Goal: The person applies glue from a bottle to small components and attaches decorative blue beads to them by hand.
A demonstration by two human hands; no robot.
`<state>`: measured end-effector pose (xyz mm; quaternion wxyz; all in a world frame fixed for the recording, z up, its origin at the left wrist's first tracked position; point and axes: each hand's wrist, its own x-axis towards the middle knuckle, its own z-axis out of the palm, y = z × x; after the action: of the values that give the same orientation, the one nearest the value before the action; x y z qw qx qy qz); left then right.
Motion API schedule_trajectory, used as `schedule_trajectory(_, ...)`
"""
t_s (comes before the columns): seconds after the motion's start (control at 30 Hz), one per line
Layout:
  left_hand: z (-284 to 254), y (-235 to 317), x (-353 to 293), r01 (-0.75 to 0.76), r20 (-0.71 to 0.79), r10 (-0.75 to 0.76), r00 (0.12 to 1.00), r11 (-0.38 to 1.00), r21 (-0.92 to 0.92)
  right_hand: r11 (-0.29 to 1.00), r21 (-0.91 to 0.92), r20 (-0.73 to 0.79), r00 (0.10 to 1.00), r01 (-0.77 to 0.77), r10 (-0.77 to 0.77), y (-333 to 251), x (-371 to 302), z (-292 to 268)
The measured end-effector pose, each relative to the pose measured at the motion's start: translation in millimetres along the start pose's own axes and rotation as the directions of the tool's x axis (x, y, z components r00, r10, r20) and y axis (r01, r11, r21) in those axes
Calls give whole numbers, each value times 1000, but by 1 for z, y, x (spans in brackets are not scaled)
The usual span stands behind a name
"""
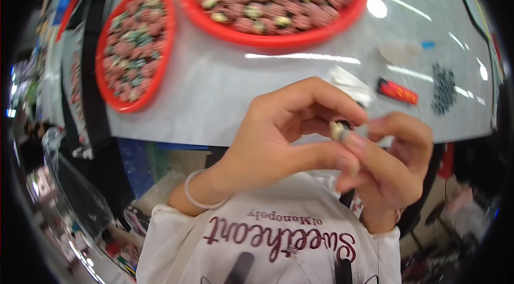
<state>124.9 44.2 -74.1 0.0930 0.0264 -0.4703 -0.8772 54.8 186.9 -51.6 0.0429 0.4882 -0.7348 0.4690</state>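
Note:
Both hands meet close to my chest, just below the near edge of the white table [214,96]. My left hand [278,139] pinches a small pale, roundish piece [337,129] between thumb and fingers; a clear bangle sits on that wrist. My right hand [391,166] grips the same piece from the right with its fingertips. What the piece is, I cannot tell.
A large red tray [278,40] heaped with pinkish and pale small pieces stands at the table's far middle. A second red tray [160,75] with similar pieces lies at the left. A red rectangular item [397,91] and a pile of dark beads [443,88] lie at the right.

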Motion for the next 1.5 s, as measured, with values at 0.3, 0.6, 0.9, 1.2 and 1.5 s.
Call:
schedule_trajectory(0.3, -118, 113, -18, 20, 148, 364, 920, -418, 908, 977, 119, -164, 967, -179, 197, 22, -12, -13)
schedule_trajectory(0.6, -138, 115, -23, 418, -42, 540, 840, -597, 685, 960, 145, -187, 946, -241, 265, 31, -10, -13)
schedule_trajectory(0.9, -111, 141, -10, 256, -226, 146, 963, -234, 938, 934, 151, -150, 926, -325, 346, 36, -14, -24)
schedule_trajectory(1.2, -77, 110, 162, -245, 285, 122, 951, -266, 932, 944, 184, -221, 924, -273, 311, 30, -8, -35)
schedule_trajectory(1.5, -119, 108, 199, -321, 320, -21, 947, -95, 942, 892, 230, -345, 824, -389, 448, 44, -16, -58)
